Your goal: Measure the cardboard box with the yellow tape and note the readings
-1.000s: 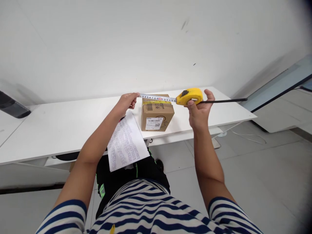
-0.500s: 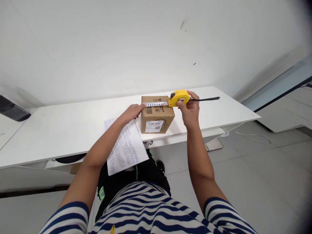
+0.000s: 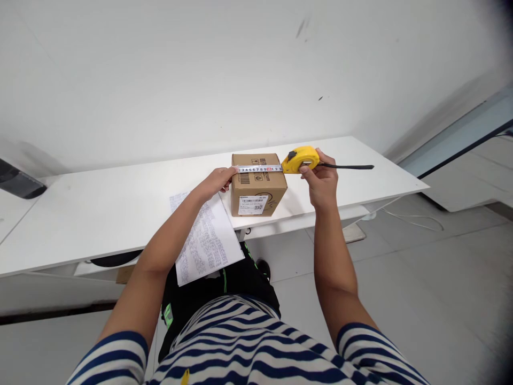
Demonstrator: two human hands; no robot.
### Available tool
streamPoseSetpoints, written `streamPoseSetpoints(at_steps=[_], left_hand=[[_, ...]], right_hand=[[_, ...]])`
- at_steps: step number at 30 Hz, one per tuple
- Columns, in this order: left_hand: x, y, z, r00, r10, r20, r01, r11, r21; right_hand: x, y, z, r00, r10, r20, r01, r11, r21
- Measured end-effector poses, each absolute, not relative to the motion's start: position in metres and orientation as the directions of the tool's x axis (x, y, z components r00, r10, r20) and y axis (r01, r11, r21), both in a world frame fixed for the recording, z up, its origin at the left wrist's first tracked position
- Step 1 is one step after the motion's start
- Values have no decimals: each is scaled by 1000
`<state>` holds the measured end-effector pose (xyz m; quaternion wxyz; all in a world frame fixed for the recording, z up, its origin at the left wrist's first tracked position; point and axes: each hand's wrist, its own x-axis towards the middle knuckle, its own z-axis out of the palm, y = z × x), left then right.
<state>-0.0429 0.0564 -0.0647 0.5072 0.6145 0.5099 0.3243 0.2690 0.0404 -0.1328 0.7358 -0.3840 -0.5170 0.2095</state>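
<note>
A brown cardboard box (image 3: 256, 184) with a white label on its near side stands on the white table. Across its top runs the pulled-out blade (image 3: 260, 168) of a yellow tape measure (image 3: 302, 159). At the box's left top edge, my left hand (image 3: 220, 181) is closed, pinching the blade's end. To the right of the box, my right hand (image 3: 321, 179) is wrapped round the tape measure's case, which hangs just past the right top edge. A black wrist strap (image 3: 348, 166) sticks out to the right from the case.
A sheet of handwritten paper (image 3: 208, 243) lies left of the box and overhangs the front edge of the white table (image 3: 120, 208). A dark object (image 3: 20, 179) is at the far left. Behind the table rises a white wall, and a cable (image 3: 417, 222) lies on the floor at right.
My right hand has moved right with the tape measure, drawing out more blade, so that the case is now beyond the box's right edge. My left hand stays at the left edge.
</note>
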Motion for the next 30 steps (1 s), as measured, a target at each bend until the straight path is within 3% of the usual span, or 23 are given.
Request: streamPoseSetpoints(at_steps=[7, 11, 14, 18, 21, 26, 30], left_hand=[[-49, 52, -48, 332, 943, -19, 340, -101, 935], [-55, 25, -27, 269, 951, 152, 244, -220, 944], [-61, -2, -15, 385, 895, 225, 98, -282, 954], [-68, -22, -21, 439, 868, 231, 42, -277, 960], [-76, -20, -38, 346, 922, 171, -38, -168, 985], [-100, -14, -71, 284, 957, -68, -241, 139, 961], [-126, -23, -101, 109, 969, -220, -544, 244, 803]], right_hand=[[266, 36, -118, 382, 704, 599, 94, 615, -783], [248, 1, -97, 414, 563, 715, 219, 701, -679], [215, -36, -88, 310, 474, 824, 382, 732, -564], [157, -60, -88, 74, 517, 853, 470, 736, -487], [116, -51, -91, 41, 591, 806, 414, 724, -552], [61, -20, -105, -11, 790, 613, 307, 586, -750], [34, 1, -125, -315, 825, 470, 220, 545, -809]])
